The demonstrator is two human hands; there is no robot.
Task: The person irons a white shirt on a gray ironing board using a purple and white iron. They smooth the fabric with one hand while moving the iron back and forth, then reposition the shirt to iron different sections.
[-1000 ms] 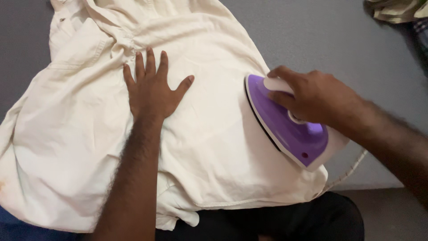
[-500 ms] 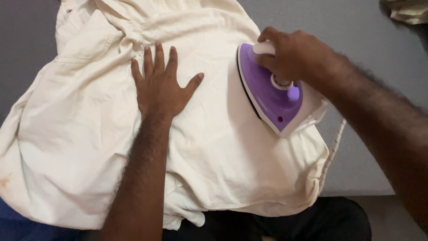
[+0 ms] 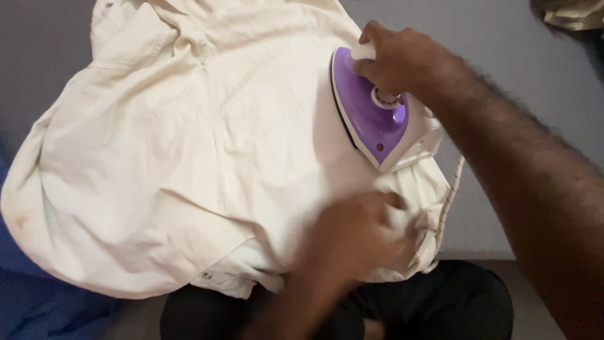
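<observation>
A cream shirt [image 3: 182, 145] lies spread over a grey padded surface [image 3: 503, 82]. A purple and white iron [image 3: 377, 119] rests on the shirt's right side. My right hand [image 3: 399, 56] is closed around the iron's handle. My left hand [image 3: 358, 236], blurred by motion, grips the shirt's near right hem just below the iron. The iron's striped cord [image 3: 450, 195] hangs down along the shirt's right edge.
A crumpled pale cloth [image 3: 576, 14] lies at the far right corner. Blue fabric [image 3: 38, 302] shows at the lower left. My dark-trousered legs [image 3: 465, 305] sit below the surface's near edge.
My left hand left the middle of the shirt and moved down right to the near hem. The iron slid further away up the shirt, and the shirt shifted.
</observation>
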